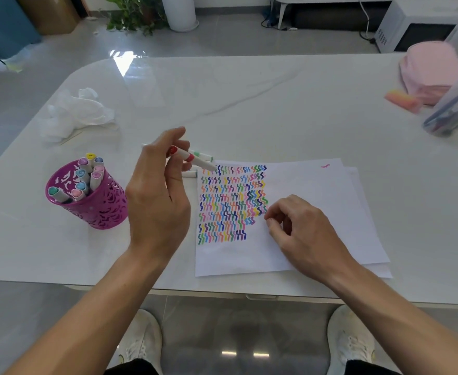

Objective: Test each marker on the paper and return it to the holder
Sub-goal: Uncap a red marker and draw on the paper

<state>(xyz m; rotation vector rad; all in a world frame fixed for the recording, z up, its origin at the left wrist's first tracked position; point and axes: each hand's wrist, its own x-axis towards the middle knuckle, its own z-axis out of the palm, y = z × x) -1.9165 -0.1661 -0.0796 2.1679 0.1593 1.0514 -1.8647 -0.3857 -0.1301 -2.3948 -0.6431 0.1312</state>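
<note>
My left hand [157,196] holds a white marker with a red band [192,157] above the table, just left of the paper's top corner. More markers [205,155] lie on the table behind it, partly hidden by my fingers. The white paper [303,190] carries rows of coloured squiggles on its left half. My right hand [301,234] rests on the paper with its fingers loosely curled and its fingertips at the lower right of the squiggles; it holds nothing. A purple cut-out holder [92,204] with several capped markers stands to the left.
Crumpled white tissue [73,115] lies at the back left. A pink pouch [433,69], an orange eraser-like block [403,100] and a clear case of pens [455,106] sit at the far right. The table's front edge [222,290] is near my knees.
</note>
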